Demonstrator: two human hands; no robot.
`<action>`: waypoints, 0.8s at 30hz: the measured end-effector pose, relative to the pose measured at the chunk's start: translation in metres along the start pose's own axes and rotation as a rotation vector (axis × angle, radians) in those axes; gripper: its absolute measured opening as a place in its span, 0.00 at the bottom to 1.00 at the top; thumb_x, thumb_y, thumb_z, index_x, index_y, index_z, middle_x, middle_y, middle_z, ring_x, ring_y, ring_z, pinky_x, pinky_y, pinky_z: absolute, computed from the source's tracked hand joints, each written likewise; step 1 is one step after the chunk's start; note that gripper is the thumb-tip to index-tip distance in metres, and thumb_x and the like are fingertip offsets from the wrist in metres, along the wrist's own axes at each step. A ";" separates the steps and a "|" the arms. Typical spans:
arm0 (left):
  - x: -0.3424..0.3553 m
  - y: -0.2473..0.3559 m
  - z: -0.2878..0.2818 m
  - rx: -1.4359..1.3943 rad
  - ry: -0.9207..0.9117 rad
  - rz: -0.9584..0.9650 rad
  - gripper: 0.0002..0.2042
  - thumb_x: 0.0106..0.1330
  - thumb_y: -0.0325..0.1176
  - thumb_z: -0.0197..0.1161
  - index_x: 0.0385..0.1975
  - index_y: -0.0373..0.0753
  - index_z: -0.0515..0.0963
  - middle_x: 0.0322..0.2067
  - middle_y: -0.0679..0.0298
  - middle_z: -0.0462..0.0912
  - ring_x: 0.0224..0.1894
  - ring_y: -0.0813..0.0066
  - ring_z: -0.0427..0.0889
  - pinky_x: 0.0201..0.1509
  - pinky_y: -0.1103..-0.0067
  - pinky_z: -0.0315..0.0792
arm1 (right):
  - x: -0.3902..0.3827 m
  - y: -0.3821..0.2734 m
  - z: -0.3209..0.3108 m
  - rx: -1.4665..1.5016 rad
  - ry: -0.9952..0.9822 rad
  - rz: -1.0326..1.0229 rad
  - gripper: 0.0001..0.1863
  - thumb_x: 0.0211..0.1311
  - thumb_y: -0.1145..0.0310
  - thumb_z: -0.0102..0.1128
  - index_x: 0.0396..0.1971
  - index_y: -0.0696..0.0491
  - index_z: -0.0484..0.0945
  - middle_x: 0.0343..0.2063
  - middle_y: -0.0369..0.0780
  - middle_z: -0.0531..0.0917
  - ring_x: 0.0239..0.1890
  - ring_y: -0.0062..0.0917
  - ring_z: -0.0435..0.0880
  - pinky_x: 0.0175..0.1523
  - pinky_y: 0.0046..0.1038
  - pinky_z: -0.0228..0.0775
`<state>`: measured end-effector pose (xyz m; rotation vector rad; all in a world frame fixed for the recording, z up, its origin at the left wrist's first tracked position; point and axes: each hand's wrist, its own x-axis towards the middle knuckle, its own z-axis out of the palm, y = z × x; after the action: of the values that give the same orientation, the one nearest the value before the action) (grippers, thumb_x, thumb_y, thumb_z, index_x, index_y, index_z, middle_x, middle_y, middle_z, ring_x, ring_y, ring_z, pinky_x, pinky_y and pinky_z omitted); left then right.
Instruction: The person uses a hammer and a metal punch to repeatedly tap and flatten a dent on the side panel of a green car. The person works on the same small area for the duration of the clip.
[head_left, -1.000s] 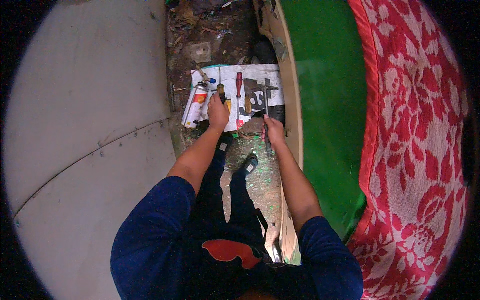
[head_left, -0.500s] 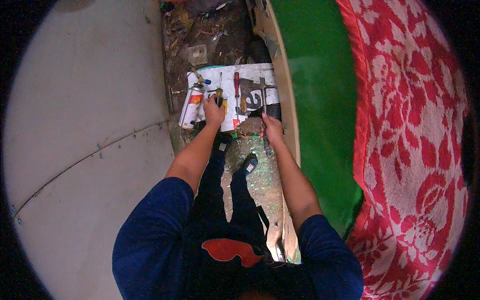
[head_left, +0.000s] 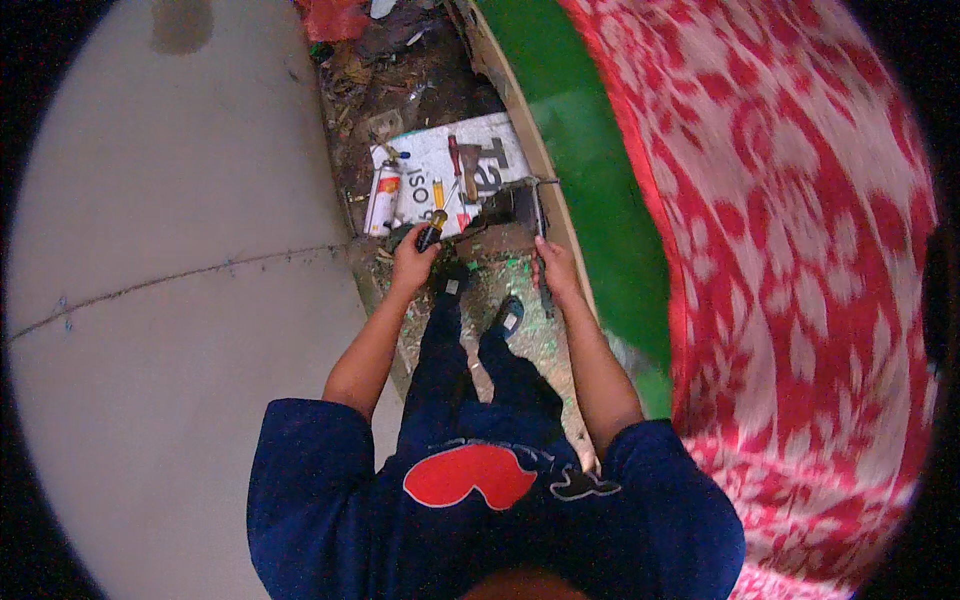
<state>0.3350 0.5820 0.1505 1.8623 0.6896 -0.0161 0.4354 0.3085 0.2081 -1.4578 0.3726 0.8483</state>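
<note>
My left hand (head_left: 411,262) is closed around the yellow-and-black handle of a screwdriver (head_left: 432,231), its thin shaft angled up and to the right. My right hand (head_left: 556,268) grips a hammer (head_left: 541,212) by its dark handle, the metal head pointing away from me beside the board's edge. Between and beyond my hands lies a white printed sheet (head_left: 425,150). On it rest a red-handled screwdriver (head_left: 455,156), a small yellow strip (head_left: 438,192) and a wooden-handled tool (head_left: 471,180) that I cannot make out fully. A gas torch canister (head_left: 384,196) lies at the sheet's left side.
A pale wall panel (head_left: 180,190) with a seam fills the left. To the right run a wooden edge (head_left: 559,215), a green surface (head_left: 600,170) and a red-and-white patterned blanket (head_left: 770,250). Debris and dirt (head_left: 365,75) cover the ground beyond the sheet.
My left hand has lifted the screwdriver off the sheet and drawn it back toward me. My right hand still holds the hammer. The view has tilted.
</note>
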 end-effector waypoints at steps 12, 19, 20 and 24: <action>-0.102 0.107 -0.022 0.176 -0.413 0.455 0.22 0.50 0.28 0.72 0.48 0.41 0.79 0.41 0.61 0.81 0.42 0.70 0.80 0.50 0.76 0.73 | -0.232 0.045 -0.057 -0.024 0.146 -0.111 0.21 0.67 0.50 0.54 0.24 0.53 0.71 0.15 0.33 0.72 0.14 0.19 0.71 0.20 0.24 0.64; -0.156 0.143 0.057 0.023 -0.778 0.563 0.17 0.52 0.25 0.70 0.44 0.39 0.79 0.42 0.66 0.76 0.42 0.77 0.77 0.45 0.80 0.72 | -0.381 0.142 -0.071 0.220 0.511 -0.135 0.20 0.68 0.53 0.54 0.23 0.53 0.71 0.15 0.33 0.72 0.14 0.18 0.71 0.19 0.24 0.64; -0.168 0.154 0.068 0.069 -0.808 0.603 0.17 0.52 0.25 0.70 0.43 0.38 0.79 0.42 0.66 0.75 0.41 0.76 0.77 0.45 0.80 0.72 | -0.397 0.164 -0.071 0.257 0.569 -0.153 0.19 0.68 0.54 0.54 0.23 0.53 0.71 0.14 0.33 0.72 0.14 0.18 0.70 0.19 0.24 0.64; -0.232 0.188 0.114 0.065 -1.029 0.755 0.15 0.53 0.25 0.70 0.41 0.39 0.78 0.42 0.65 0.73 0.47 0.74 0.74 0.51 0.78 0.70 | -0.465 0.214 -0.065 0.385 0.753 -0.211 0.18 0.69 0.54 0.53 0.25 0.52 0.72 0.14 0.33 0.71 0.13 0.18 0.69 0.18 0.22 0.64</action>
<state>0.2646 0.3354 0.3419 1.7612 -0.7222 -0.4698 -0.0072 0.0971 0.3697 -1.3733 0.8723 0.0172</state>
